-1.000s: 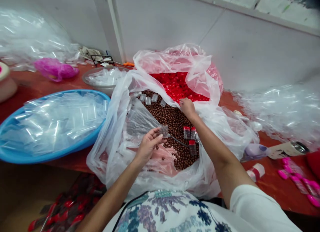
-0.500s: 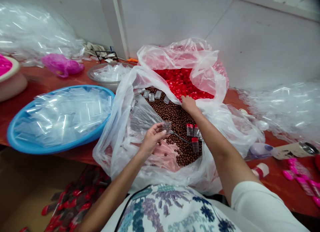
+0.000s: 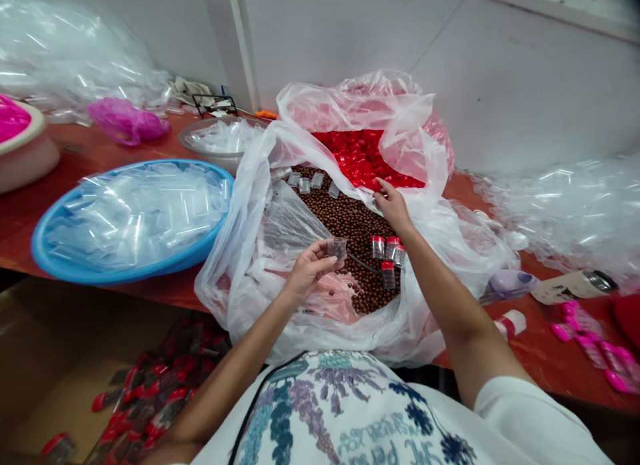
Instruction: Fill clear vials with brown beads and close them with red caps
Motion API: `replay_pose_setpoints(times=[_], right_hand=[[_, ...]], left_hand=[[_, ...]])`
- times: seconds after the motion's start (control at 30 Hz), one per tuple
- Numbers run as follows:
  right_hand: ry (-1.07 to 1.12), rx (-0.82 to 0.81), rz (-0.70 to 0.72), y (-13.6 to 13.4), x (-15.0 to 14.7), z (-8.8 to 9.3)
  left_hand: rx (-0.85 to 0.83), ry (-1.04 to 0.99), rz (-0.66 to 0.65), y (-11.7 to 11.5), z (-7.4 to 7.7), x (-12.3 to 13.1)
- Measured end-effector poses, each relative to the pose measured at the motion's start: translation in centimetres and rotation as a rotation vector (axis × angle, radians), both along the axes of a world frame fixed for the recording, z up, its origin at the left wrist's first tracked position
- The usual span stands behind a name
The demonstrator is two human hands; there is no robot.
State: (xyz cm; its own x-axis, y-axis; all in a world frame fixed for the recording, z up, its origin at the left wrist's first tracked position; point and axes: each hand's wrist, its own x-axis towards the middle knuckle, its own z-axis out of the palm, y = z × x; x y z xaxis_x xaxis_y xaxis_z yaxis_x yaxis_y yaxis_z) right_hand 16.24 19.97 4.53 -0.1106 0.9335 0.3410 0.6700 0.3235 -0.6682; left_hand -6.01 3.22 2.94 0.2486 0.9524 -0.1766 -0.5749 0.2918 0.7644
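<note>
Container point(image 3: 339, 249) sits pinched between the left fingers point(image 3: 319, 246).

You're at what looks like a hand-assembly or packing workshop.
Loose parts in bulk crowd your red worktable point(image 3: 535, 361), around the open white bag point(image 3: 247, 208) of brown balls point(image 3: 360, 218). Behind that bag you have a heap of red caps point(image 3: 355, 155); to its left, a blue basin point(image 3: 100, 276) piled with clear plastic pieces point(image 3: 140, 211); to its right, more clear plastic point(image 3: 590, 211). Below it on the left, many red-capped containers point(image 3: 145, 391) lie massed together.
</note>
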Motion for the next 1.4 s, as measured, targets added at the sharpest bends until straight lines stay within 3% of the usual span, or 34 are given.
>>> replay_pose_setpoints(times=[0.07, 0.13, 0.27, 0.4, 0.57, 0.93, 1.2, 1.4], right_hand=[[0.261, -0.148, 0.07, -3.6, -0.3, 0.1], [0.364, -0.241, 0.128, -7.5, -0.8, 0.3], [0.43, -0.254, 0.148, -14.2, -1.7, 0.3], [0.414, -0.244, 0.126, -17.5, -2.0, -0.2], [0.357, -0.228, 0.03, -19.0, -2.0, -1.2], [0.378, -0.308, 0.041, -19.2, -1.9, -2.5], [0.152, -0.272, 0.18, -19.3, -1.0, -2.1], [-0.052, -0.123, 0.286, -19.4, -0.6, -1.7]], left_hand=[[-0.005, -0.01, -0.016, -0.1, -0.5, 0.4], [-0.005, -0.012, -0.038, -0.2, -1.0, 0.9], [0.013, 0.038, -0.11, -0.6, -1.9, 1.7], [0.023, 0.13, -0.161, -1.3, -2.6, 1.9], [0.046, 0.201, -0.171, -2.0, -3.0, 2.1], [0.105, 0.275, -0.155, -2.8, -3.4, 2.1], [0.117, 0.36, -0.134, -3.0, -3.9, 2.3], [0.058, 0.318, -0.158, -3.3, -3.5, 2.6]])
